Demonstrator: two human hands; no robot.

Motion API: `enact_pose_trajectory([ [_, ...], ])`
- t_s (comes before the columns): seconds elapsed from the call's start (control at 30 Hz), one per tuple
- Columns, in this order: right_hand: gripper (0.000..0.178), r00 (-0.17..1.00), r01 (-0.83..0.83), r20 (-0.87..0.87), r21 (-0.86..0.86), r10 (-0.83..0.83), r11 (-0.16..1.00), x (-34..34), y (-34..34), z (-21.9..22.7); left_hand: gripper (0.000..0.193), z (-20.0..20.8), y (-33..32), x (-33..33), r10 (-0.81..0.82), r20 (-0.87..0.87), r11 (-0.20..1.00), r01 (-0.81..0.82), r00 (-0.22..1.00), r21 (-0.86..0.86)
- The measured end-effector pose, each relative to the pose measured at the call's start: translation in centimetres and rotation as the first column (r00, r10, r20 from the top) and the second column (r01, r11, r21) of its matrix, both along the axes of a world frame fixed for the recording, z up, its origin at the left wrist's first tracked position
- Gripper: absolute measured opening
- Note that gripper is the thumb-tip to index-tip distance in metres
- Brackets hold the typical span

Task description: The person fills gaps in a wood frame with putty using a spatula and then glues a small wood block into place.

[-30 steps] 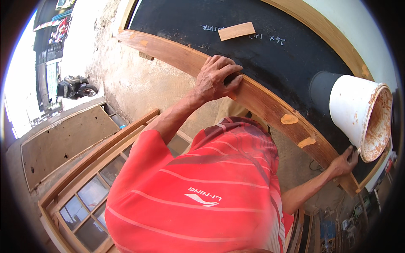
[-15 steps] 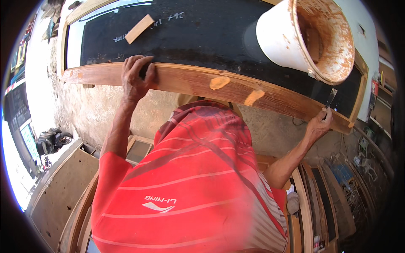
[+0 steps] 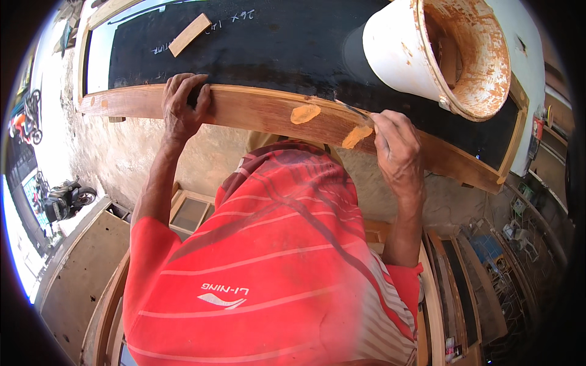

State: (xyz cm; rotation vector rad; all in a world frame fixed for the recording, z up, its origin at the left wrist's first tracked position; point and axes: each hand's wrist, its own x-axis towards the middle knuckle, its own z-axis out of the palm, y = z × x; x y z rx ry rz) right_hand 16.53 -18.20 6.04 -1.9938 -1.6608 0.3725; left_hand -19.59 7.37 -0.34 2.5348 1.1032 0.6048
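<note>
A long wooden frame (image 3: 244,108) with a dark panel (image 3: 287,49) lies across in front of me. My left hand (image 3: 185,105) grips its near rail left of the middle, fingers bent over the top edge. Between the fingers of my right hand (image 3: 398,146) is a thin putty knife (image 3: 354,111), its blade pointing left at the rail's upper edge. Two orange filler patches mark the rail's face: one patch (image 3: 305,114) lies left of the blade, and the other patch (image 3: 357,136) sits just below it, beside my right fingers.
On the panel's right stands a white bucket (image 3: 397,52), smeared inside with orange-brown. A small wood strip (image 3: 190,35) rests on the panel's left part. More wooden frames (image 3: 455,293) lean below right; a pale board (image 3: 85,274) stands lower left. Parked motorcycles (image 3: 64,198) show outside.
My right hand has swung left with the putty knife, from the rail's right end to beside the filler patches. My left hand keeps its hold; the whole view has shifted slightly.
</note>
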Motion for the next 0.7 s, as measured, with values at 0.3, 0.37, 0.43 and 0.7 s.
enact_pose_trajectory([
  [0.3,0.024,0.973,-0.227,0.007,-0.143,0.23,0.963,1.1,3.9,-0.5,0.022,0.5,0.0,0.1,-0.017,0.014,1.0,0.017,1.0,-0.001],
  [0.37,0.024,0.971,-0.238,-0.009,-0.152,0.24,0.959,0.8,4.4,-0.4,0.022,0.5,-0.1,-0.1,-0.004,0.014,1.0,0.004,1.0,-0.003],
  [0.43,0.023,0.97,-0.242,-0.023,-0.156,0.242,0.958,0.7,4.5,-0.5,0.022,0.4,0.0,-0.1,0.004,0.019,1.0,-0.004,1.0,-0.002],
  [0.7,0.022,0.987,-0.157,-0.065,-0.162,0.149,0.974,1.1,3.7,-0.7,0.024,0.6,0.0,-0.1,-0.003,0.024,1.0,0.003,1.0,-0.016],
])
